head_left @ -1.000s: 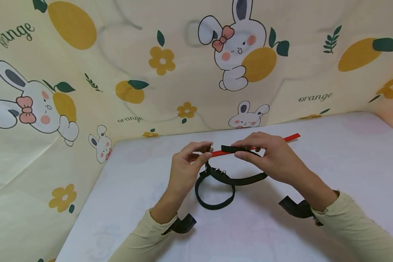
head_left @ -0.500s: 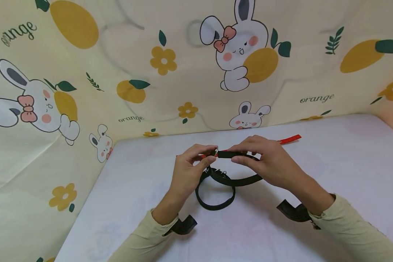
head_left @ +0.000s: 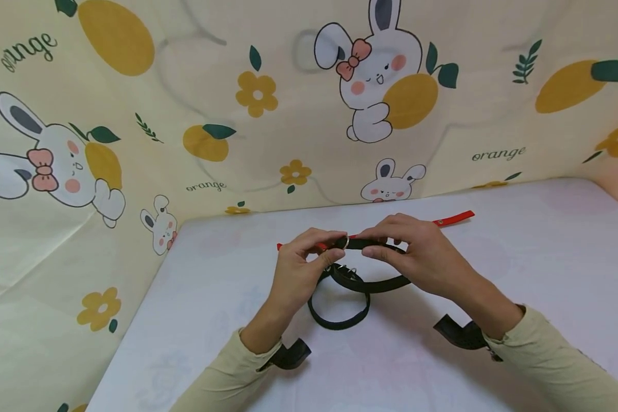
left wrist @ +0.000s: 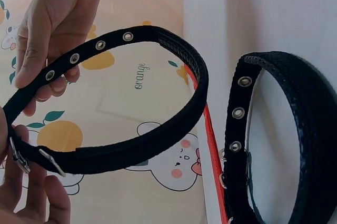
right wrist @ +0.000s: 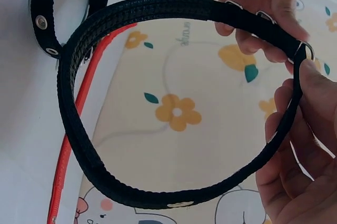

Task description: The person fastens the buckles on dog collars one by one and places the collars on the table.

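Both hands hold a black eyelet collar (head_left: pixel 373 286), bent into a loop above the table. My left hand (head_left: pixel 301 269) pinches its buckle end; a metal buckle (left wrist: pixel 20 155) shows by those fingers in the left wrist view. My right hand (head_left: pixel 417 252) pinches the other end, along which metal eyelets (left wrist: pixel 75 58) run. The two ends meet between the hands at a metal ring (right wrist: pixel 310 51). The strap tip seems to pass into the ring, though fingers partly hide it. A second black collar (head_left: pixel 340 326) lies below as a closed ring.
A red strap (head_left: pixel 455 218) lies across the table behind the hands, partly hidden by them. The white table (head_left: pixel 211 320) meets a wall cloth (head_left: pixel 268 137) printed with rabbits at the back and left. Black bands hang from both wrists.
The hands have come together: my left hand moved right and slightly up, and the collar's two ends, apart one second ago, now meet at the ring. The second collar stays put.
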The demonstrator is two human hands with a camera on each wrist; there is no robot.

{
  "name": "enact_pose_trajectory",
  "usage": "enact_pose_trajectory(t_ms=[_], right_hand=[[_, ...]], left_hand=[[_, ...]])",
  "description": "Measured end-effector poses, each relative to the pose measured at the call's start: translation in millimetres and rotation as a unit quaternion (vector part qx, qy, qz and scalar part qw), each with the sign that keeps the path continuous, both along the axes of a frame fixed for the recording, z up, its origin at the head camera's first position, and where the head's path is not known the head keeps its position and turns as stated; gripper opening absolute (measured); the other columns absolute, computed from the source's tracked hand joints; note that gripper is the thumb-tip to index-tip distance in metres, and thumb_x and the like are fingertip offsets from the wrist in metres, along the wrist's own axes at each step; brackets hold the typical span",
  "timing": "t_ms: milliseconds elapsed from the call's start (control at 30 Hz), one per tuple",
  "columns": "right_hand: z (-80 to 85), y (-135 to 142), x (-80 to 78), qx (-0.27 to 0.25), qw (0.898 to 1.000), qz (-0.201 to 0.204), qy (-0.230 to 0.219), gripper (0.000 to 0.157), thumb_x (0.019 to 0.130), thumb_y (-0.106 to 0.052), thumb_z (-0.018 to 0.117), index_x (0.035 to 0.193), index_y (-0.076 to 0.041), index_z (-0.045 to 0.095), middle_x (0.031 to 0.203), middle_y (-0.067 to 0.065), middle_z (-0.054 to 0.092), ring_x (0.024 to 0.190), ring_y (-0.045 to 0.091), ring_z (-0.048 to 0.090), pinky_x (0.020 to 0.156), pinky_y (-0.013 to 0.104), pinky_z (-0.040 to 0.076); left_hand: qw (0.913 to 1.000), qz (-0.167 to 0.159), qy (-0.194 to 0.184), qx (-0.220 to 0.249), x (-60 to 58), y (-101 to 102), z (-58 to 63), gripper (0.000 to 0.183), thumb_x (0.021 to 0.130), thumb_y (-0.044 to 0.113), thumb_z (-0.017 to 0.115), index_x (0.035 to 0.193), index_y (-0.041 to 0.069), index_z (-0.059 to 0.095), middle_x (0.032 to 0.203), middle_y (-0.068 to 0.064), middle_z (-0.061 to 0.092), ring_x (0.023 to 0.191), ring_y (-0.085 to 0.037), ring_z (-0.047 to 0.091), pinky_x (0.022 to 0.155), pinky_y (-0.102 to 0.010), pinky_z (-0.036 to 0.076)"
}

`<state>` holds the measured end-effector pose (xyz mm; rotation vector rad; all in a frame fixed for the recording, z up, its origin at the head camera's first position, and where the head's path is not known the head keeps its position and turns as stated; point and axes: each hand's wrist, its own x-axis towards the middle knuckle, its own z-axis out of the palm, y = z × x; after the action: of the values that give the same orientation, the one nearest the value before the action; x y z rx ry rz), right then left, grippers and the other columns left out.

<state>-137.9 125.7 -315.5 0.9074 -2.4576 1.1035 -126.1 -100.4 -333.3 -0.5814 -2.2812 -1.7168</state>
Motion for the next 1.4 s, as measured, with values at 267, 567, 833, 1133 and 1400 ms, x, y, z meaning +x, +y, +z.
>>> enact_pose_trajectory(t_ms=[267, 567, 833, 1133, 1400], right_hand=[[-1.1, -2, 1.2, 0.002, 1.000, 0.001, -0.006, 0.027, 0.085, -0.021, 0.079, 0.111, -0.028, 0.075, 0.094, -0.018, 0.067, 0.087, -0.001, 0.058, 0.070, 0.021, 0.048], [-2.2, -5, 0.9, -0.002, 1.000, 0.000, -0.013, 0.028, 0.084, -0.020, 0.080, 0.111, -0.026, 0.075, 0.096, -0.018, 0.068, 0.088, 0.000, 0.058, 0.071, 0.019, 0.048], [-2.6, -4, -1.0, 0.019, 1.000, -0.003, -0.014, 0.037, 0.080, -0.024, 0.084, 0.115, -0.030, 0.072, 0.094, -0.019, 0.065, 0.089, -0.001, 0.056, 0.075, 0.022, 0.047], [-2.2, 6, -8.2, 0.027, 0.999, -0.039, -0.018, 0.030, 0.084, -0.023, 0.081, 0.112, -0.029, 0.072, 0.094, -0.016, 0.068, 0.090, 0.002, 0.059, 0.077, 0.024, 0.047], [0.1, 13, -11.8, -0.014, 0.998, -0.046, -0.029, 0.028, 0.087, -0.021, 0.078, 0.112, -0.034, 0.073, 0.091, -0.016, 0.068, 0.088, 0.003, 0.059, 0.071, 0.020, 0.048]], left_hand=[[0.9999, 0.005, -0.009, -0.002, 0.4, 0, 0.1, 0.030, 0.084, 0.012, 0.077, 0.114, 0.011, 0.075, 0.100, -0.006, 0.072, 0.092, -0.014, 0.061, 0.084, -0.027, 0.050], [0.9986, 0.015, -0.047, 0.020, 0.2, -2, -2.2, 0.029, 0.082, 0.013, 0.080, 0.111, 0.014, 0.077, 0.100, -0.004, 0.075, 0.091, -0.014, 0.061, 0.086, -0.033, 0.048], [0.9949, 0.018, -0.078, 0.062, -0.1, -3, 0.8, 0.026, 0.083, 0.011, 0.079, 0.109, 0.013, 0.078, 0.104, -0.006, 0.076, 0.091, -0.017, 0.062, 0.081, -0.033, 0.049], [0.9885, 0.072, -0.082, 0.104, -3.4, -9, 8.5, 0.025, 0.084, 0.007, 0.077, 0.110, 0.007, 0.076, 0.106, -0.011, 0.075, 0.088, -0.020, 0.062, 0.076, -0.025, 0.050], [0.9868, 0.083, -0.084, 0.111, -5.7, -12, 10.8, 0.027, 0.085, 0.007, 0.076, 0.112, 0.005, 0.074, 0.108, -0.011, 0.074, 0.091, -0.018, 0.064, 0.078, -0.024, 0.054]])
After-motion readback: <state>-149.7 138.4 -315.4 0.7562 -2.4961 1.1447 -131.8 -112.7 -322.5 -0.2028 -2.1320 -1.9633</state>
